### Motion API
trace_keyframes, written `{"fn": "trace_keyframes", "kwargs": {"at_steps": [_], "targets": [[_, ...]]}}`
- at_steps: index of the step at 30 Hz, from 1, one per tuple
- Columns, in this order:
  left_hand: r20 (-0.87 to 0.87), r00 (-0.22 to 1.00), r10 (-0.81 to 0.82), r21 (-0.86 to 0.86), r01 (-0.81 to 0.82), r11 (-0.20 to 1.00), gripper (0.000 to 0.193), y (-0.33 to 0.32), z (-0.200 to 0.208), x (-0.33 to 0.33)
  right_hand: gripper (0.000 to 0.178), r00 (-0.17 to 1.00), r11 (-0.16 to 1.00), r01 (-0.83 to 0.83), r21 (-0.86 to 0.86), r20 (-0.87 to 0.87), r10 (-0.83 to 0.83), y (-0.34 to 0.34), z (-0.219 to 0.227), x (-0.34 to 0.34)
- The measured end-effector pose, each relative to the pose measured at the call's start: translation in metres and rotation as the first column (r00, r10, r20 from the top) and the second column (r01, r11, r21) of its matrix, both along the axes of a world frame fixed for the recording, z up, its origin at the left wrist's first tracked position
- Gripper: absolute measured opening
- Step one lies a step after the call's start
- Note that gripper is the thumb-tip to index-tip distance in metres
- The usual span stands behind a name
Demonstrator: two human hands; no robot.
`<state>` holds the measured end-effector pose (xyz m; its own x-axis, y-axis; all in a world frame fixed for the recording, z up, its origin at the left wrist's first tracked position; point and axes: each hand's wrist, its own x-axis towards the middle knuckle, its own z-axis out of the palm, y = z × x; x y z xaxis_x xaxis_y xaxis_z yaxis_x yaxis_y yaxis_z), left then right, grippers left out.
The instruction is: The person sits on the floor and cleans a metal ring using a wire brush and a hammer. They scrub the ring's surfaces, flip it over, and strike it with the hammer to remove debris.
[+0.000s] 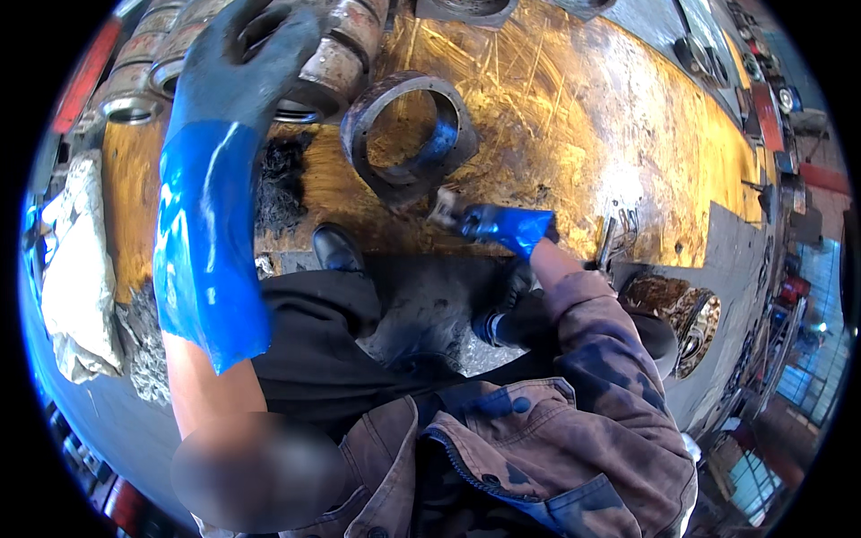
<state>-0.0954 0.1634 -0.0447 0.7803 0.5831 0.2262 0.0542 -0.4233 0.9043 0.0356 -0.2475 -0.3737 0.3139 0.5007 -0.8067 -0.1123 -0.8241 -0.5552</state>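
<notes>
My left hand (256,67) wears a dark glove with a long blue cuff and is raised at the upper left, in front of rusty metal cylinders (327,72). Its fingers curve with a gap between them, and nothing shows in that gap. A thick, dark metal ring (359,134) with a wide bore and an angular lower edge stands on the yellow, oil-stained work surface (556,134). Below the ring's right side is my gloved right hand (450,218), closed at a small, pale, blurred thing (443,203) whose kind is unclear.
More cylinders (130,99) crowd the far left, beside a pale cloth sack (81,269). Black grime (282,184) lies left of the ring. Metal tools (614,238) and a round container (691,327) are at the right. Other metal rings (466,7) sit along the far edge.
</notes>
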Motion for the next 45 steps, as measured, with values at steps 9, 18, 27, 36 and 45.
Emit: {"fn": "trace_keyframes", "kwargs": {"at_steps": [9,18,27,36,45], "targets": [[-0.073,0.997,-0.003,-0.031,0.001,1.0,0.062,-0.025,0.017,0.005,0.022,0.943,0.99,0.063,0.126,-0.332,-0.018,0.046,-0.06,-0.086],[-0.178,0.982,0.069,0.029,-0.065,0.997,0.055,-0.013,0.015,0.016,0.026,0.834,0.87,0.478,0.119,-0.373,-0.408,-0.024,-0.057,0.011],[-0.185,0.982,-0.033,0.05,0.043,0.998,0.056,-0.029,0.01,0.018,0.027,0.95,0.964,0.258,0.063,-0.198,-0.241,-0.053,-0.012,0.078],[-0.214,0.977,0.007,0.052,0.004,0.999,0.054,-0.028,-0.001,0.016,0.027,0.915,0.909,0.402,0.108,-0.075,-0.396,-0.068,-0.044,0.075],[-0.28,0.96,-0.001,-0.047,-0.013,0.999,0.059,0.003,-0.07,0.04,0.025,0.674,0.629,0.738,0.242,-0.264,-0.69,-0.091,-0.04,0.093]]}}
